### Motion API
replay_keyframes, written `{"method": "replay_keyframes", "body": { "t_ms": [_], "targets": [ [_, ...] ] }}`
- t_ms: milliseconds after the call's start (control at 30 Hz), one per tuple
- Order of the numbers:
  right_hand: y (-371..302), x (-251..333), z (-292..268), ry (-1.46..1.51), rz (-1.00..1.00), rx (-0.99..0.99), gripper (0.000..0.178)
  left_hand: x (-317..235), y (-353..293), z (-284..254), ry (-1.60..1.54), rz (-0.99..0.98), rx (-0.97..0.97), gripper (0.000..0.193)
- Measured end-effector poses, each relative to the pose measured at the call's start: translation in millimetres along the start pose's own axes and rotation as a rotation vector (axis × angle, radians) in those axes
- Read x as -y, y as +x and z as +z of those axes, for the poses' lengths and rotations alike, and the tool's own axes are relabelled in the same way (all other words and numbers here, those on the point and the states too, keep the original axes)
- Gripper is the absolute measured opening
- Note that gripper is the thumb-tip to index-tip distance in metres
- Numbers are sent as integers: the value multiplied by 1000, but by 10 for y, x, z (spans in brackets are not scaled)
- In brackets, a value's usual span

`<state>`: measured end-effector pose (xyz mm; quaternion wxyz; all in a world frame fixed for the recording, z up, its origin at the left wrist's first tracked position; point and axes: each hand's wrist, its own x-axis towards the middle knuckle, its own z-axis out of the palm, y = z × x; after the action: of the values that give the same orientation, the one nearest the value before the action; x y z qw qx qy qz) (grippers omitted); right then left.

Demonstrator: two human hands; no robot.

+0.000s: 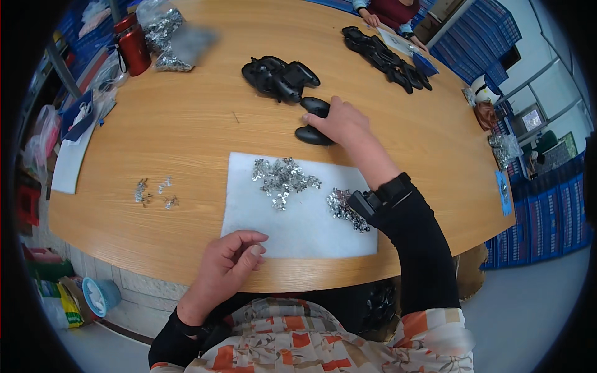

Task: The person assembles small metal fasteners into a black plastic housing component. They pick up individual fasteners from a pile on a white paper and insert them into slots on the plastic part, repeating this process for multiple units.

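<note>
My right hand (pixel 346 122) reaches across the table and grips a black game controller shell (pixel 317 107), its thumb on the near side and its fingers over the right part. The shell lies on the wood beyond a white foam sheet (pixel 249 224). My left hand (pixel 231 260) rests at the sheet's near left edge, loosely curled, thumb and index finger a little apart, with nothing visible in it. On the sheet sit a loose pile of small shiny metal pieces (pixel 283 177) and, partly behind my right wrist, a second pile of small metal parts (pixel 346 210).
Several black controller shells (pixel 280 78) are heaped just beyond my right hand; another row (pixel 385 59) lies farther right, near a person's hands (pixel 371 20). Small metal bits (pixel 142 191) are scattered at left. A red flask (pixel 132 45) and bagged metal parts (pixel 163 31) stand far left.
</note>
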<state>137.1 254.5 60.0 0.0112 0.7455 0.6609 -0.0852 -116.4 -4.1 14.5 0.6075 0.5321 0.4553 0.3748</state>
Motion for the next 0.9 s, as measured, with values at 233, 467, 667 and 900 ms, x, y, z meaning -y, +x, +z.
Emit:
{"method": "replay_keyframes", "body": {
  "t_ms": [233, 467, 667, 900],
  "targets": [
    [15, -157, -148, 78, -81, -101, 87, -5, -16, -9, -110, -19, 22, 22],
    [-1138, -89, -271, 355, -347, -101, 79, -235, 177, 284, -445, 82, -119, 38],
    [-2134, 40, -143, 465, -564, -112, 48, -165, 353, 395, -805, -38, -225, 26],
    [-1960, -730, 185, 320, -481, -284, 14, 53, 247, 337, -541, 21, -164, 24]
  ]
}}
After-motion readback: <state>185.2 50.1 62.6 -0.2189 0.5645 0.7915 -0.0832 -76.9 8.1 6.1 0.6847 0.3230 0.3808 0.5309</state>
